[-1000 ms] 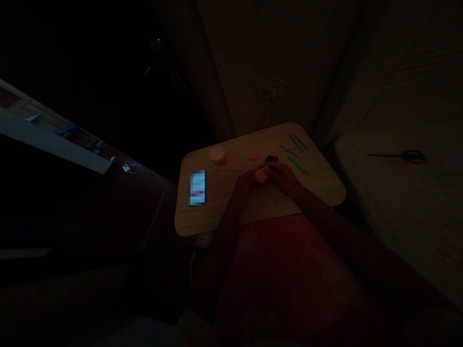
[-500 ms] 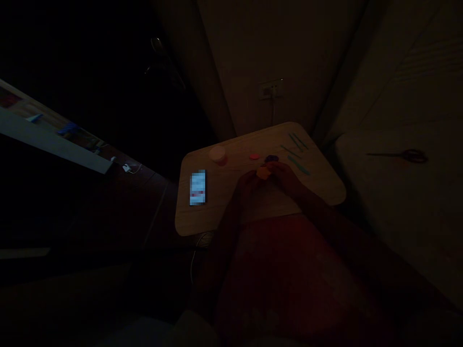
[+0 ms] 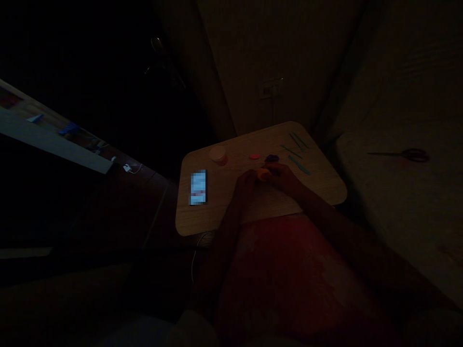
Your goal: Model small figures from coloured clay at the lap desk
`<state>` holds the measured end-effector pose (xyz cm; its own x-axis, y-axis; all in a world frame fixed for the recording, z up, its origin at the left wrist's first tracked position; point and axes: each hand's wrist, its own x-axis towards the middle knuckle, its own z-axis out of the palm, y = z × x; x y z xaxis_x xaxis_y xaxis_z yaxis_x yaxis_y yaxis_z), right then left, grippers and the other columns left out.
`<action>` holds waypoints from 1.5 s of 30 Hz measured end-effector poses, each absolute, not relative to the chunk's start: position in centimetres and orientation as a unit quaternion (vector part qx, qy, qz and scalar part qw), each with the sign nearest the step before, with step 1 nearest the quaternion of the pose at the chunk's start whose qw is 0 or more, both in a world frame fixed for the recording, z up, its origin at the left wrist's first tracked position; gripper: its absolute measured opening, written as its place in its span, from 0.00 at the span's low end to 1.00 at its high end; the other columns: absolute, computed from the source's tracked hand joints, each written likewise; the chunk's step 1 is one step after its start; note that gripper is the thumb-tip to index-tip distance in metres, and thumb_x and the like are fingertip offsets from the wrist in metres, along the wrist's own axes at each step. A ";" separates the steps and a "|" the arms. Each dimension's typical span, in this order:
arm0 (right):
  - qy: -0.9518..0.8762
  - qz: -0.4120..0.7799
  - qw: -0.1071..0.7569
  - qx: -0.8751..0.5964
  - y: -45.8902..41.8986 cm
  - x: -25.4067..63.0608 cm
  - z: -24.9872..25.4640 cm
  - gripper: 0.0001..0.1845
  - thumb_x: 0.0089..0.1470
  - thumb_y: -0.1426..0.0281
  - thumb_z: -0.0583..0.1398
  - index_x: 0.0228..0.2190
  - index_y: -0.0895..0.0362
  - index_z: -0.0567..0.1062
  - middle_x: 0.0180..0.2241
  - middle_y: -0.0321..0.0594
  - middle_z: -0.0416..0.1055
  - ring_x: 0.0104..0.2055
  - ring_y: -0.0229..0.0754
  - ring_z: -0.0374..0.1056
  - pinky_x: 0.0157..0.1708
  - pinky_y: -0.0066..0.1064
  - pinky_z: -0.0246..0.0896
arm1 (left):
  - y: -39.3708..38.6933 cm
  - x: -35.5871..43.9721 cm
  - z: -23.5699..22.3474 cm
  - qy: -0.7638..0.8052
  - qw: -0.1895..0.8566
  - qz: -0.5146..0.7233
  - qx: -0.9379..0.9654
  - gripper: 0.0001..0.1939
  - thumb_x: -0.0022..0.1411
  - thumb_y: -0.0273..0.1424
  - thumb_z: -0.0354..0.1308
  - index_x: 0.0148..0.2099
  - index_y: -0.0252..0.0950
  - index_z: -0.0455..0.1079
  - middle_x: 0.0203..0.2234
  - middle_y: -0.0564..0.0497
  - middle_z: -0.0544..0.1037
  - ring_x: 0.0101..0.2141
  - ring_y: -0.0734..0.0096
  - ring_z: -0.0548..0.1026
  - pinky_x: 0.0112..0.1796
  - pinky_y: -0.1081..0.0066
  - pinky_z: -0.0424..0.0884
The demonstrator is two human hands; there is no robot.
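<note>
My left hand [image 3: 247,184] and right hand [image 3: 284,177] curl inward, seeming to pinch a small orange clay lump [image 3: 263,174] between them above the pale wood counter [image 3: 213,217]

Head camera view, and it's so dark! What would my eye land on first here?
The brightest thing is a phone with a glowing screen, lying at the left of a pale wooden tabletop. Mid-table, the left hand and right hand meet around a small orange lump. Thin teal tools lie near the table's far right corner, and dark scissors rest on the pale surface further right.

Clay [image 3: 263,174] between left hand [image 3: 248,183] and right hand [image 3: 284,177], phone [image 3: 198,187] left, scissors [image 3: 412,155] right
</note>
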<state>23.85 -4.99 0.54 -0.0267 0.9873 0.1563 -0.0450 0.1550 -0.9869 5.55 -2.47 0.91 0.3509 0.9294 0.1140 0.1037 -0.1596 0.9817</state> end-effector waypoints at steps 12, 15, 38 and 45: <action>-0.524 0.521 0.526 -0.421 -5.2 23.3 0.6 0.26 0.41 0.51 0.77 0.34 0.55 0.78 0.33 0.39 0.78 0.35 0.44 0.75 0.37 0.35 0.74 | -2.7 5.5 0.9 0.382 0.473 0.386 0.694 0.24 0.68 0.53 0.60 0.34 0.36 0.70 0.27 0.53 0.71 0.31 0.71 0.68 0.32 0.72 0.66; -0.534 0.524 0.522 -0.409 -5.3 23.3 0.7 0.26 0.41 0.50 0.77 0.34 0.54 0.78 0.34 0.39 0.79 0.36 0.44 0.75 0.38 0.36 0.74 | -2.6 5.5 0.9 0.374 0.488 0.384 0.688 0.25 0.67 0.54 0.60 0.33 0.36 0.71 0.26 0.53 0.72 0.30 0.70 0.68 0.32 0.71 0.65; -0.529 0.474 0.552 -0.438 -4.8 23.8 0.0 0.22 0.51 0.48 0.70 0.30 0.54 0.79 0.31 0.39 0.74 0.34 0.44 0.69 0.36 0.36 0.66 | -2.8 5.4 0.8 0.358 0.505 0.351 0.703 0.24 0.60 0.47 0.69 0.51 0.34 0.79 0.40 0.45 0.84 0.40 0.61 0.80 0.43 0.65 0.75; -0.535 0.483 0.534 -0.441 -5.0 23.7 0.3 0.27 0.49 0.44 0.71 0.27 0.54 0.74 0.29 0.38 0.71 0.32 0.42 0.66 0.33 0.35 0.64 | -2.5 5.4 0.6 0.372 0.526 0.351 0.680 0.15 0.60 0.38 0.64 0.44 0.33 0.82 0.36 0.48 0.85 0.38 0.61 0.80 0.41 0.66 0.76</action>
<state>23.71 -5.02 0.32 -0.0401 0.9886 0.1453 -0.0445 0.1435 -0.9886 5.41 -2.53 0.57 0.4769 0.8748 0.0860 0.1371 -0.1707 0.9757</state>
